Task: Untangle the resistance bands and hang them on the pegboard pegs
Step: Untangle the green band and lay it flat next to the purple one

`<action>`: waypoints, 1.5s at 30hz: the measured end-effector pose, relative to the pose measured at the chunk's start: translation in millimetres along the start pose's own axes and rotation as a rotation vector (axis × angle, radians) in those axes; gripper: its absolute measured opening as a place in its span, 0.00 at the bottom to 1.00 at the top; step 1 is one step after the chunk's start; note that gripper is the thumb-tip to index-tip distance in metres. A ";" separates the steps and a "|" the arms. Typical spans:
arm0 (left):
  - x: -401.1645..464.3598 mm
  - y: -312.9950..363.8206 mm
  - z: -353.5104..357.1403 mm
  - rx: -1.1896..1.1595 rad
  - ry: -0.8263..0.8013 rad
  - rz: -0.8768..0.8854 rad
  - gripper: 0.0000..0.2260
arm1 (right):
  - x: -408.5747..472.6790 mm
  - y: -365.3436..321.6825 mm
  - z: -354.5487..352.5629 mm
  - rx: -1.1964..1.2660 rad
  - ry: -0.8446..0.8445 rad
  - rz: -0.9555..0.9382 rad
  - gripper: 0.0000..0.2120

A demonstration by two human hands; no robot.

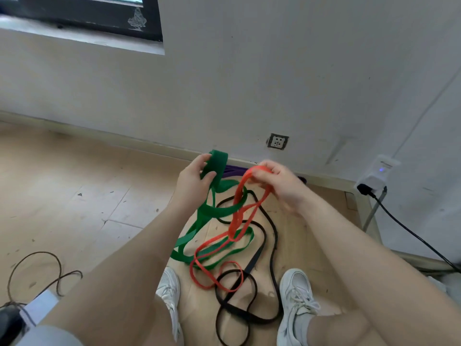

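Note:
My left hand (193, 179) grips the top fold of a wide green band (212, 213), lifted above the floor. My right hand (279, 182) pinches the top loop of a thin red band (237, 221). Both bands hang down and cross each other, the red one threaded through green loops near the floor. A black band (249, 317) lies coiled on the floor between my feet, tangled with the red loops. A purple band (234, 171) shows behind my hands at the wall's foot. No pegboard is in view.
My white shoes (295, 303) stand either side of the tangle. A wall socket (277, 141) is straight ahead. A white plug adapter (376, 174) with a black cable sits at the right. A brown cord (37, 270) and a dark object lie at the lower left.

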State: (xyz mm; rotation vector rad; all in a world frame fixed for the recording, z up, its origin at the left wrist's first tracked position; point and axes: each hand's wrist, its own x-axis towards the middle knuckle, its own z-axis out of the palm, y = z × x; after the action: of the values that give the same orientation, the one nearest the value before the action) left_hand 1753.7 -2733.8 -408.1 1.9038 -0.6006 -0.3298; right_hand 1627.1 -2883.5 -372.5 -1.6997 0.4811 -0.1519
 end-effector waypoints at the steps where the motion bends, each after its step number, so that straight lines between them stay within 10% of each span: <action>1: 1.0 -1.6 -0.3 0.085 0.013 0.013 0.18 | 0.8 -5.6 -7.0 0.136 0.024 -0.030 0.06; 11: 6.2 -25.2 9.1 0.482 0.020 0.008 0.18 | -6.2 -9.6 -61.6 0.963 0.203 -0.157 0.07; 15: 6.0 -27.0 9.9 0.610 0.050 0.059 0.16 | -5.4 5.7 -60.2 0.355 0.282 0.041 0.06; 22: 0.5 -8.3 17.1 0.652 0.119 0.220 0.13 | -8.8 32.1 -18.8 -0.939 -0.187 0.259 0.21; 26: -5.1 -2.8 17.2 0.711 0.059 0.298 0.16 | -11.7 38.2 0.8 -1.435 -0.177 0.193 0.07; 45: -7.7 -30.6 15.2 0.966 -0.084 -0.022 0.08 | -19.3 -32.6 -47.3 0.734 0.208 -0.164 0.28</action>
State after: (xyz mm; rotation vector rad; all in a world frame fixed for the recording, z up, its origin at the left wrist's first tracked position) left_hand 1747.7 -2731.9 -442.5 2.8262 -0.8929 -0.1281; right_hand 1599.8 -2915.3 -328.7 -1.0016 0.3733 -0.5583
